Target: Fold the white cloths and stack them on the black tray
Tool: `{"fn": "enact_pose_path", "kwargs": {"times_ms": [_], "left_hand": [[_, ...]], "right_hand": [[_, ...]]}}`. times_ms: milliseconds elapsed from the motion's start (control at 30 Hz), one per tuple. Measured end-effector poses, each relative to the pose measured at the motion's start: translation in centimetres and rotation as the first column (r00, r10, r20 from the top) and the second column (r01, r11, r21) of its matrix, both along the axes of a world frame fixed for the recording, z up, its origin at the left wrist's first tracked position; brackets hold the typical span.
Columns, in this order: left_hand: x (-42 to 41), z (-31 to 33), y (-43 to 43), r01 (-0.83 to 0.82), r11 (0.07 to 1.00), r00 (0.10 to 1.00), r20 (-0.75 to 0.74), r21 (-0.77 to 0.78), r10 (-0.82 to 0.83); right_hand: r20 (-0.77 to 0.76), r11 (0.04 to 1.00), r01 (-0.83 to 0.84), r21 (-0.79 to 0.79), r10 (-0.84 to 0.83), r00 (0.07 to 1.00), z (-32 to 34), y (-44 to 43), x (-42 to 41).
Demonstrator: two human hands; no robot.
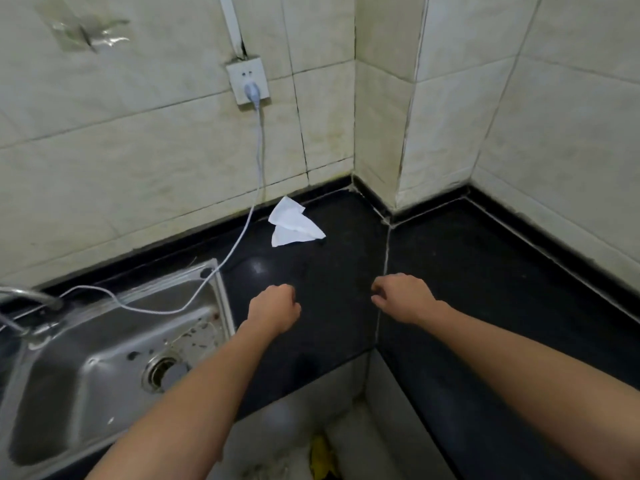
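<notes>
Nearest the viewer, two bare forearms reach forward from the bottom edge, over an L-shaped black stone desk (467, 271) set into a tiled corner. Below and between the arms, in the angle of the desk, a lower pale surface shows with something yellow (320, 457) lying on it, too blurred to name.

To the left, a steel sink (86, 375) is set into the desk, stained around its drain, with a tap (33, 297) at its far left.

Further out, the left hand (275, 308) is over the desk just right of the sink, knuckles up, fingers curled under into a fist with nothing visible in it. The right hand (403, 297) is level with it and a little apart, near a pale seam in the stone, fingers bent downward and likewise gripping nothing that can be seen.

Beyond the left hand, a glossy dark patch shows on the desk; whether this is the black tray cannot be told against the black stone.

Further back, one white cloth (294, 223) lies crumpled and unfolded on the desk, close to the back wall.

A pale cable (242, 233) loops over the sink's rim, passes left of the cloth and climbs the cream wall tiles to a plug in a wall socket (248, 83).
</notes>
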State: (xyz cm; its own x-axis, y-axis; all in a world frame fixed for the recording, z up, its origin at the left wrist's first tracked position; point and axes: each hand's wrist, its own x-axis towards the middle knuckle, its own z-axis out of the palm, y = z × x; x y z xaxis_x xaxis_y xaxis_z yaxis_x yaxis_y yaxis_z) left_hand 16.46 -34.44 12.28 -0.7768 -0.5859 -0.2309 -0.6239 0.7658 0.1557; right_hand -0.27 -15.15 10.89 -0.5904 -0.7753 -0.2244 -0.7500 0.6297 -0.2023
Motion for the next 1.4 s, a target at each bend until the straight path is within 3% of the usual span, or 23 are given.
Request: {"fn": "enact_pose_path", "kwargs": {"times_ms": [400, 667, 867, 967, 1067, 1167, 1233, 1300, 1400], "left_hand": [[-7.9, -5.5, -15.7, -0.091, 0.982, 0.990, 0.119, 0.166, 0.072], [-10.1, -8.9, -18.3, -0.211, 0.953, 0.970, 0.167, 0.219, 0.176], [-12.9, -11.4, -21.5, -0.290, 0.898, 0.954, 0.022, 0.332, 0.299], [-15.6, -13.2, -23.4, -0.325, 0.863, 0.926, -0.054, 0.388, 0.373], [-18.5, -14.5, -24.6, -0.335, 0.866, 0.917, -0.082, 0.372, 0.390], [-20.8, -15.7, -24.7, -0.324, 0.869, 0.914, -0.111, 0.373, 0.389], [-21.7, -16.2, -24.1, -0.338, 0.864, 0.912, -0.095, 0.373, 0.398], [-21.9, -16.3, -23.0, -0.367, 0.859, 0.907, -0.066, 0.358, 0.415], [-21.2, -15.9, -21.0, -0.351, 0.869, 0.920, -0.043, 0.348, 0.389]], "right_hand": [[0.096, 0.994, 0.003, 0.106, -0.013, 0.995, -4.7, -18.5, -9.3], [0.097, 1.000, 0.015, 0.004, -0.015, 0.995, -10.3, -27.9, -15.4], [0.086, 0.998, 0.069, 0.016, -0.070, 0.994, -14.1, -30.2, -16.6], [0.229, 0.978, 0.197, -0.064, -0.178, 0.957, -14.6, -29.2, -17.0], [0.506, 0.887, 0.448, -0.114, -0.337, 0.794, -14.9, -27.6, -17.1], [0.799, 0.702, 0.711, 0.026, -0.442, 0.408, -15.0, -25.6, -16.9], [0.868, 0.597, 0.792, 0.125, -0.453, 0.205, -14.8, -24.1, -16.5], [0.885, 0.520, 0.840, 0.154, -0.451, 0.117, -14.8, -22.7, -16.0], [0.875, 0.430, 0.894, 0.130, -0.474, 0.100, -14.9, -20.4, -15.2]]}}
